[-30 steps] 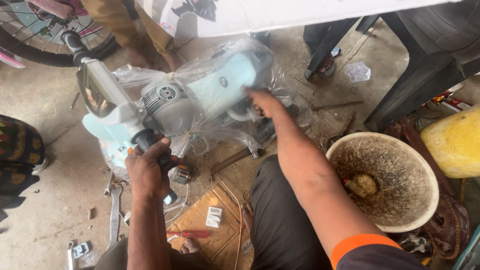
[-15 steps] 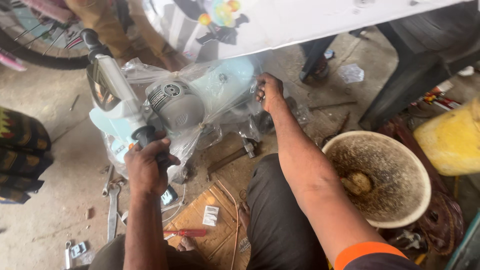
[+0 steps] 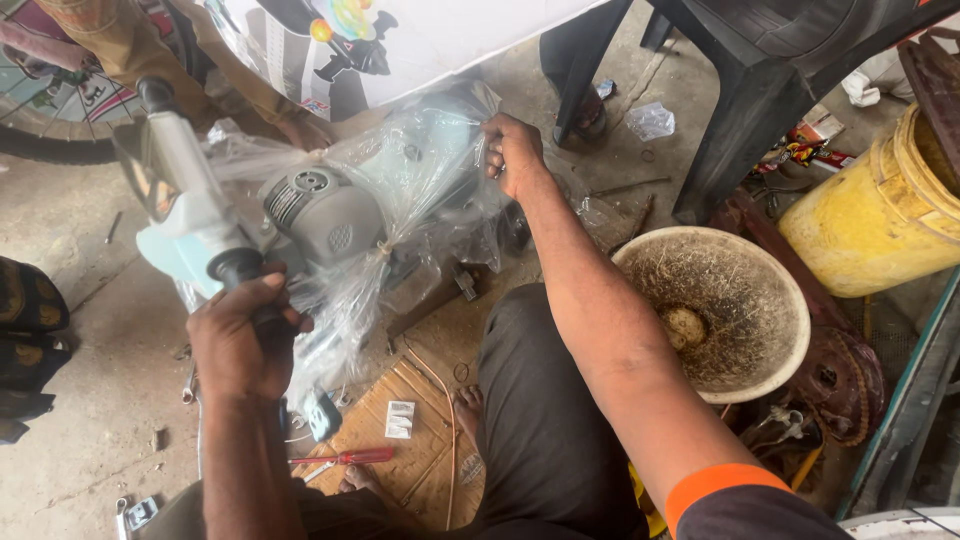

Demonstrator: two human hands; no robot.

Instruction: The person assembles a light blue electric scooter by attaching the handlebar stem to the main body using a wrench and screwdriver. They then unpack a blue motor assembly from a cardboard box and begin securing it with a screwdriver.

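Observation:
A pale blue scooter handlebar unit point(image 3: 190, 235) with a grey round gauge housing point(image 3: 322, 212) is wrapped in clear plastic film point(image 3: 400, 190). My left hand point(image 3: 240, 335) is closed around its black handle grip at the lower left. My right hand point(image 3: 512, 155) pinches the plastic film at the unit's far right end. A mirror on a stalk point(image 3: 160, 165) sticks up from the left side.
A dirty cream bowl point(image 3: 715, 310) sits right of my knee, a yellow bucket point(image 3: 870, 215) beyond it, black chair legs point(image 3: 740, 130) above. A red-handled screwdriver point(image 3: 350, 457) and a small white box point(image 3: 400, 420) lie on the slatted board point(image 3: 420, 450). A bicycle wheel point(image 3: 60, 110) is top left.
The handlebar unit has been lifted and tilted closer to me. My right hand slid along the plastic to its right end. My left hand keeps its hold on the grip.

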